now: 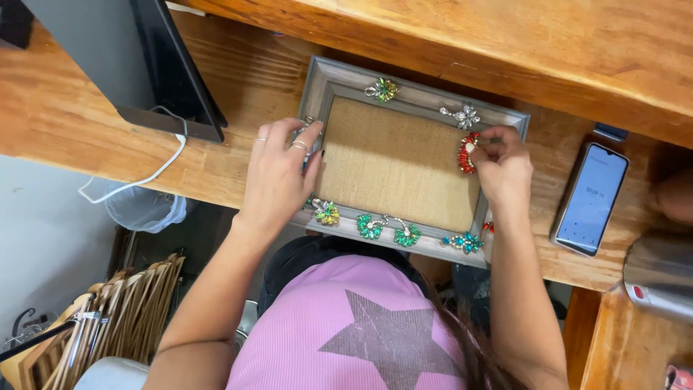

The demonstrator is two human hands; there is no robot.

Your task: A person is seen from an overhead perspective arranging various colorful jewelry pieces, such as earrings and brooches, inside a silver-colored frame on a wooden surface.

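A grey picture frame (404, 94) lies flat on the wooden desk (72, 115). The left hand (278, 177) rests on the frame's left side, fingers bent; it seems to pinch something small, but I cannot tell. The right hand (502, 166) pinches a red jewel flower (466, 152) at the frame's right edge. More jewel flowers sit around the frame. A phone (590, 198) lies nearby.

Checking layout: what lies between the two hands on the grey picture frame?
In the head view, only the frame's bare tan burlap panel lies between the left hand and right hand.
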